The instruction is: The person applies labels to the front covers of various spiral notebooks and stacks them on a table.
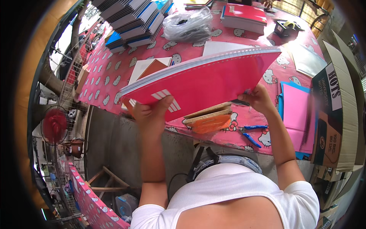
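A red-pink notebook (213, 82) is held up at a slant over the near edge of the table, its cover toward me. Small punched holes run along its upper edge, and white pages show behind the cover. My left hand (152, 110) grips the lower left corner, thumb on the cover near the white label lines. My right hand (256, 98) pinches the lower right side. Below the notebook lies an orange, wood-edged block (209, 120). To its right rest blue-handled pliers (253, 135).
Pink spiral notebooks (295, 107) lie at right, beside a cardboard box (331, 114). Stacked notebooks (133, 23) stand far left, near a clear plastic bag (188, 24). A red-covered stack (244, 17) and a black tape dispenser (288, 29) sit at the far right.
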Demonstrator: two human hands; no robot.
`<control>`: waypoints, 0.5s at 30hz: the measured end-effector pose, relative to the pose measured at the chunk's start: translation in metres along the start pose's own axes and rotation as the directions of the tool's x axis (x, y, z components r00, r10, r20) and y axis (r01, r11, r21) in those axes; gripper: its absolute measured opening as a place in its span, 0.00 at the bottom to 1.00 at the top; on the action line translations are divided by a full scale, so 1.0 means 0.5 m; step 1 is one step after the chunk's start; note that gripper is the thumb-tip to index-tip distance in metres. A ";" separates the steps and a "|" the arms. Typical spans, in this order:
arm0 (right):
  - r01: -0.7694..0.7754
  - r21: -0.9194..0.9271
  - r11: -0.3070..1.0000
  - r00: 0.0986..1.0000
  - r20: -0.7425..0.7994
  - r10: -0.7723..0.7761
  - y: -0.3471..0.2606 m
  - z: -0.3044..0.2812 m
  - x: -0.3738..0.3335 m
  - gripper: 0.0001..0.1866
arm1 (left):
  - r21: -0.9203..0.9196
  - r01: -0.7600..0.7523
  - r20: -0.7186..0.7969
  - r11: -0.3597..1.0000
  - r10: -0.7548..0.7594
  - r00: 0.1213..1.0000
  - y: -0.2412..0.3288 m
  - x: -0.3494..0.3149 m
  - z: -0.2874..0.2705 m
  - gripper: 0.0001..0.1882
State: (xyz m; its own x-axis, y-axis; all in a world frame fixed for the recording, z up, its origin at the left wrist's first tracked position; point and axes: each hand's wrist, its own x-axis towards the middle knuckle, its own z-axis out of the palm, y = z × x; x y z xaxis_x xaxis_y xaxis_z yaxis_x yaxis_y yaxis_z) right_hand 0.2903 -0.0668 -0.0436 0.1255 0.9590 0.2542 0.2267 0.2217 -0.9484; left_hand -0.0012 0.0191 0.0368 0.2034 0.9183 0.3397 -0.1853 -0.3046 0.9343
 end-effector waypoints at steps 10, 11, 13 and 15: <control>-0.050 0.050 0.998 0.995 -0.081 0.054 0.050 0.035 -0.036 0.14 | 0.119 -0.004 0.063 0.993 -0.003 0.998 -0.013 -0.087 -0.024 0.15; -0.068 0.078 0.995 0.991 -0.112 0.077 0.059 0.041 -0.041 0.14 | 0.221 0.072 0.112 0.973 -0.099 0.989 -0.017 -0.091 -0.035 0.16; -0.116 -0.031 0.993 0.987 -0.112 0.112 0.084 0.050 -0.058 0.13 | 0.292 0.049 0.144 0.955 -0.095 0.985 -0.029 -0.094 -0.040 0.21; -0.085 -0.203 0.976 0.995 -0.073 0.072 0.167 0.042 -0.098 0.14 | 0.219 -0.137 0.148 0.966 0.105 0.983 -0.052 -0.078 -0.011 0.26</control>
State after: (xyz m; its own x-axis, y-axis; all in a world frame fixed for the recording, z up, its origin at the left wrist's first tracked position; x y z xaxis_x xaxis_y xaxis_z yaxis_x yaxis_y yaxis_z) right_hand 0.2827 -0.0916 -0.1390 0.2112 0.9570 0.1986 0.4062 0.0989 -0.9084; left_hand -0.0094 -0.0075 -0.0014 0.3231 0.8333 0.4486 0.0042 -0.4753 0.8798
